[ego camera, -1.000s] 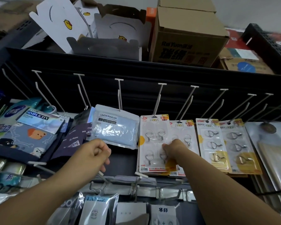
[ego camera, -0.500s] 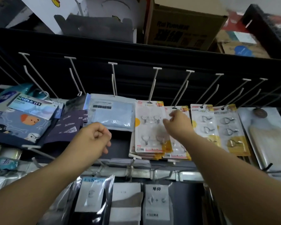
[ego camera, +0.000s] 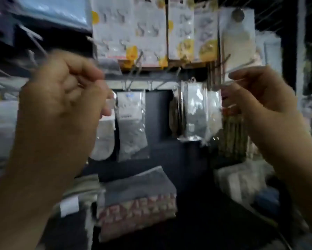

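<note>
The view is blurred by motion. My left hand (ego camera: 61,105) is raised at the left with its fingers curled into a loose fist, and I see nothing in it. My right hand (ego camera: 259,98) is raised at the right, fingers bent toward a clear packet edge; the blur hides whether it pinches anything. Between and above my hands hang white cards of metal hooks (ego camera: 130,29) on pegs. Below these cards, a grey sock packet (ego camera: 131,123) and shiny clear packets (ego camera: 196,112) hang from a lower rail.
A light blue packet (ego camera: 57,9) hangs at the top left and a pale packet (ego camera: 238,37) at the top right. Folded patterned fabric (ego camera: 137,204) lies on the dark shelf below. White bagged goods (ego camera: 241,183) sit at the lower right. Wire pegs stick out toward me.
The view has tilted down to the lower rail. My right hand has left the hook cards and drawn back to the right. My left hand has risen closer to the camera.
</note>
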### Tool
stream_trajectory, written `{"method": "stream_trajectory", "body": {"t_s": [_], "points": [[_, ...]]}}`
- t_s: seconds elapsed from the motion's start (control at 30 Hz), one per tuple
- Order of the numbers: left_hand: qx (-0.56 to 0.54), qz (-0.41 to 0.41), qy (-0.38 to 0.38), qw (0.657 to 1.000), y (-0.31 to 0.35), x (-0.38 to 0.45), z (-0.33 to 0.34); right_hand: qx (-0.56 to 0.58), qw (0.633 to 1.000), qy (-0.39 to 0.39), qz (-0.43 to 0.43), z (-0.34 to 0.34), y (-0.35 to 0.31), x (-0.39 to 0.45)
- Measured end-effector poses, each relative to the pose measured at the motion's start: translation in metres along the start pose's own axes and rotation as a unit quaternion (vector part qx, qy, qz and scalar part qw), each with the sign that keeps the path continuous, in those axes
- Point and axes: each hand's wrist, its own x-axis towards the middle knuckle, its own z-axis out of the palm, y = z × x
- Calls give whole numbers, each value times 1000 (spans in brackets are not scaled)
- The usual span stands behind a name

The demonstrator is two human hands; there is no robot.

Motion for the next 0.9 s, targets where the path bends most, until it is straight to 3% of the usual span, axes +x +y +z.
{"method": "stream_trajectory", "body": {"t_s": [0.13,0.23,0.33,0.47,0.57,0.9], "points": [[-82,-138,-99,982,-30,-97,65,-97,989,-26,112,-59,22,-110],[-104,-308,-158,933,-38,-180,121,-148,967,-13,208,-116,31,-188],[-173,-330,-239,897,-17,-275,152,-195,929,23,315,-180,39,-264],[-167,-439,-367,803,1,-393,190,-276,842,23,462,-262,55,-366],[-130,-522,-424,729,6,-470,228,-309,765,16,565,-318,68,-434],[0,-677,-455,578,27,-662,346,-251,514,-81,817,-450,143,-600]]}}
